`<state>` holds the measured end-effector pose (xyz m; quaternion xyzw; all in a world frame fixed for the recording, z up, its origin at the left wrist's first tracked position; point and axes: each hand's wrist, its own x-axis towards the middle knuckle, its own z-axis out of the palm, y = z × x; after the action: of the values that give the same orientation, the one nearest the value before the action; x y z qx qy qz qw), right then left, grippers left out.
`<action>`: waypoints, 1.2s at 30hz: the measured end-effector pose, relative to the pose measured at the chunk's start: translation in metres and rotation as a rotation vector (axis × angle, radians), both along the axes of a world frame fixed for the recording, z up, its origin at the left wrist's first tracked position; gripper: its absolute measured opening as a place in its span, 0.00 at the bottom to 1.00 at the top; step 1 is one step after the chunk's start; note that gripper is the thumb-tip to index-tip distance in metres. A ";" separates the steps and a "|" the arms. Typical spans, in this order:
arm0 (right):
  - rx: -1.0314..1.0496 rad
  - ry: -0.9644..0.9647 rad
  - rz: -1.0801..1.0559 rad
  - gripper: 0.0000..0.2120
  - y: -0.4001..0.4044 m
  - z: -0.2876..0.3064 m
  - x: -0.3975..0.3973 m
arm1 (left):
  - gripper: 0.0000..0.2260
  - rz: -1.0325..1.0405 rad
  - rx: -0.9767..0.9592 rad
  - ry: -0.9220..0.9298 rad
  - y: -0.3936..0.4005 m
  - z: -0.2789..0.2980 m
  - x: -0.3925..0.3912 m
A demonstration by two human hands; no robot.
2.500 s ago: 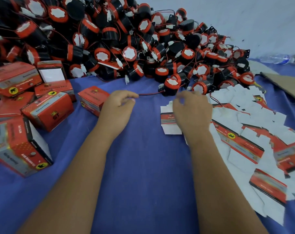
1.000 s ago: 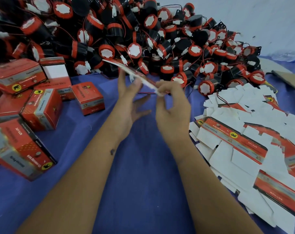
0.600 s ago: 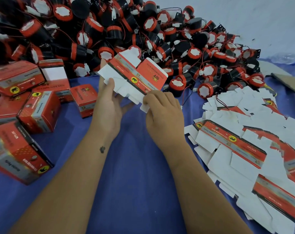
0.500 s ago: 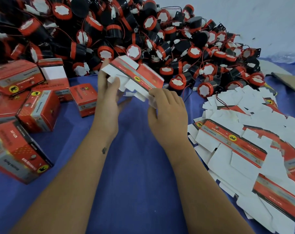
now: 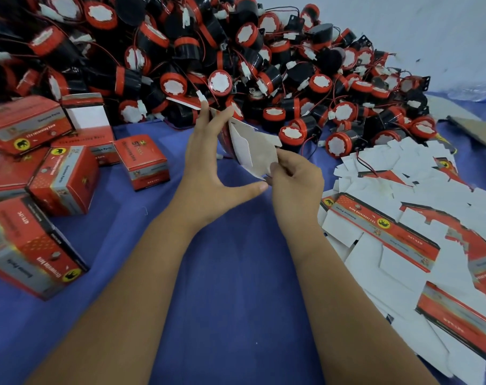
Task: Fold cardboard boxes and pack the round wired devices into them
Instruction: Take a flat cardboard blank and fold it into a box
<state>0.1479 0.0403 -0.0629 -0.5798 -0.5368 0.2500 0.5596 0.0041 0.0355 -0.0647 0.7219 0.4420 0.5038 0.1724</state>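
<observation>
Both hands hold a half-folded box above the table. Left hand steadies it with straight fingers; right hand pinches its lower flap. Devices lie heaped behind.

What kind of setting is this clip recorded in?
Likely a small packing workshop, hand assembly rather than a home. A huge heap of round wired devices covers the blue cloth, flat unfolded cartons lie to the right, and finished red boxes are stacked to the left.
</observation>
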 end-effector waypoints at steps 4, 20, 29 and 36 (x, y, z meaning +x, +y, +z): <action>-0.048 0.359 0.035 0.19 0.001 0.004 0.000 | 0.49 0.038 -0.079 0.226 0.007 -0.002 0.000; -0.037 0.446 0.328 0.21 -0.003 0.010 0.001 | 0.20 -0.093 -0.122 -0.197 -0.006 0.009 -0.014; 0.017 0.340 0.390 0.20 -0.010 0.013 -0.007 | 0.15 0.030 -0.169 -0.607 -0.003 0.015 -0.003; 0.006 0.365 0.409 0.09 -0.011 0.011 -0.014 | 0.12 0.009 -0.274 -0.728 -0.004 0.020 0.007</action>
<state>0.1340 0.0288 -0.0523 -0.4032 -0.5337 0.4565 0.5867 0.0112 0.0314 -0.0452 0.4643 0.4183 0.6639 0.4108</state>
